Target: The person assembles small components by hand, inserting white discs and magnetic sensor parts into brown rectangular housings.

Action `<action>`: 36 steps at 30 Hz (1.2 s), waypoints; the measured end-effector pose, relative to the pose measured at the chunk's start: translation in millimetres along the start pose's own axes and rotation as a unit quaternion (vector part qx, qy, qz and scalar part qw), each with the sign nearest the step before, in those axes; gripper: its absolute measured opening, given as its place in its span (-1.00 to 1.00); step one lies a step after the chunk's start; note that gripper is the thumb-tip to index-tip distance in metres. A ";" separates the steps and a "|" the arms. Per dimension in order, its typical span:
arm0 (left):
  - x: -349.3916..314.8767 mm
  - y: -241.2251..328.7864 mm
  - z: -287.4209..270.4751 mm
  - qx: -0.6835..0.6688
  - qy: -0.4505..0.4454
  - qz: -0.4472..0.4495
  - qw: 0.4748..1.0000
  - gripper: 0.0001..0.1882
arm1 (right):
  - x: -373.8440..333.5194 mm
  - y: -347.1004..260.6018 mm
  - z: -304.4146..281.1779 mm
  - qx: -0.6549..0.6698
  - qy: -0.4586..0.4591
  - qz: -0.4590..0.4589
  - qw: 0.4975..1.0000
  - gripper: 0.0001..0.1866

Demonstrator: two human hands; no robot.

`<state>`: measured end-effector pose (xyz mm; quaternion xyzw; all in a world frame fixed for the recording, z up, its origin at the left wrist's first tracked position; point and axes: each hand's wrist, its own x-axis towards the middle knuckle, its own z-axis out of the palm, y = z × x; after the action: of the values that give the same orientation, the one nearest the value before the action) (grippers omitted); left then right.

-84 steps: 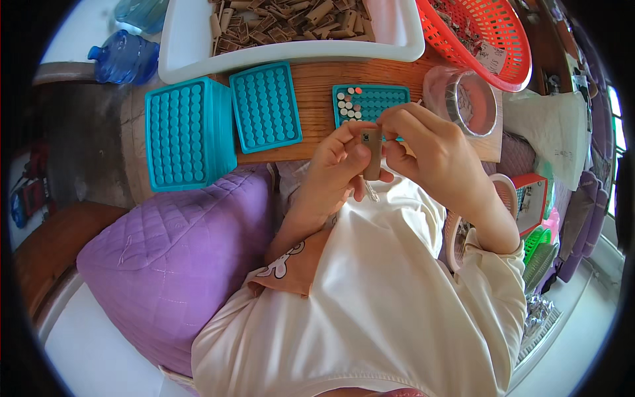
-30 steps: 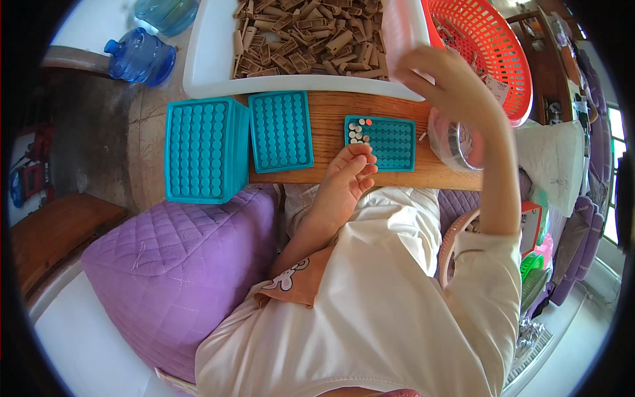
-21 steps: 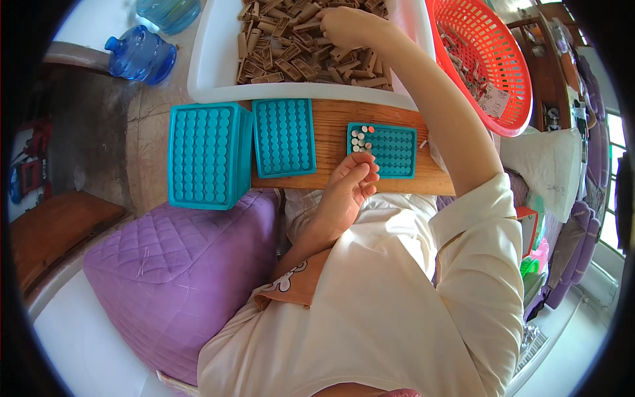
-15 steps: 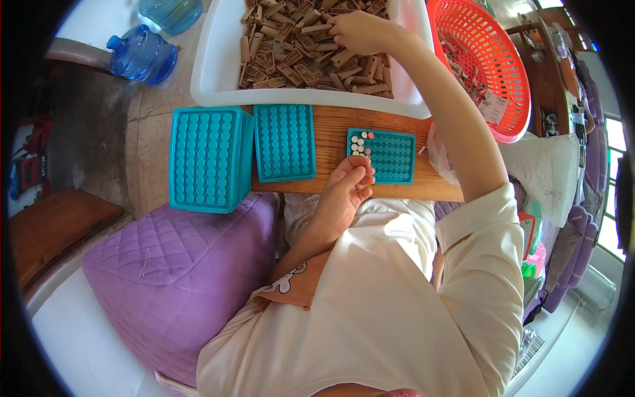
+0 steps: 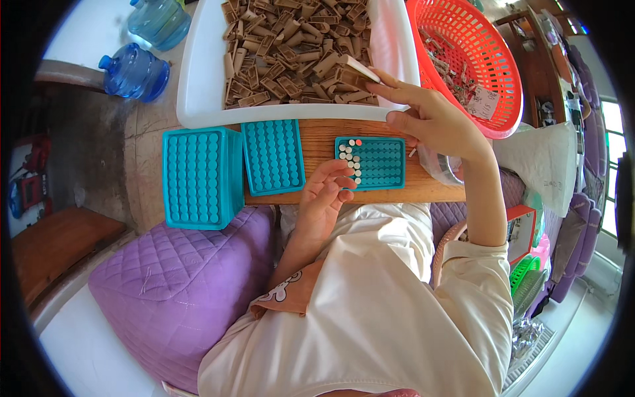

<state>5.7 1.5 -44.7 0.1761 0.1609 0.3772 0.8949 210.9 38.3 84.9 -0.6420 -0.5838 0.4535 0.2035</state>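
Observation:
My right hand [image 5: 433,119] grips a long brown plastic casing piece [image 5: 357,71] between thumb and fingers, just above the near right corner of the white tub [image 5: 297,115]. Heaped inside that tub are many similar brown casings [image 5: 278,49]. My left hand [image 5: 323,196] hovers by the left edge of a small teal tray [image 5: 380,164]; its fingers are loosely curled and apart, and nothing shows in them. Small round white pieces and one reddish piece [image 5: 358,142] fill the left part of the tray's dimpled surface.
Left on the wooden table [image 5: 321,142] are a teal tray [image 5: 273,159] and a tall teal stack [image 5: 195,175]. A red basket [image 5: 512,99] with small parts stands right of the tub. A clear plastic bag [image 5: 440,169] lies at the table's right. Purple quilted padding [image 5: 178,278] is at my left.
My right hand has drawn back from the heap toward me and right, bringing a brown casing out. My left hand has shifted slightly left and down. The whole view has shifted a little.

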 end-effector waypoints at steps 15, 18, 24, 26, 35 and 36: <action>-0.8 1.1 4.1 0.051 -0.015 0.079 0.995 -0.52 | -19.2 3.7 12.2 0.244 0.046 0.006 0.969 -0.75; 3.7 8.9 40.7 0.103 0.058 0.201 0.972 -0.45 | -33.8 1.4 29.7 0.318 -0.184 0.004 0.930 -0.74; -8.5 15.4 32.3 0.125 -0.032 0.149 0.980 -0.57 | -44.7 12.6 44.2 0.372 -0.314 0.082 0.869 -0.72; -9.1 17.0 37.7 0.118 0.028 0.164 0.979 -0.60 | -47.6 1.2 9.8 0.252 -0.256 0.004 0.933 -0.74; 2.7 23.9 45.2 0.152 0.078 0.132 0.976 -0.65 | -13.2 192.8 -167.4 -0.256 0.242 0.332 0.875 -0.59; 3.3 22.0 46.2 0.164 0.076 0.122 0.976 -0.66 | -3.5 199.2 -167.9 -0.258 0.241 0.328 0.877 -0.59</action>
<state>13.8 9.3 5.4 0.3095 0.2648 0.4646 0.7863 461.4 33.2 13.5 -0.9156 -0.3693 0.1593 0.0049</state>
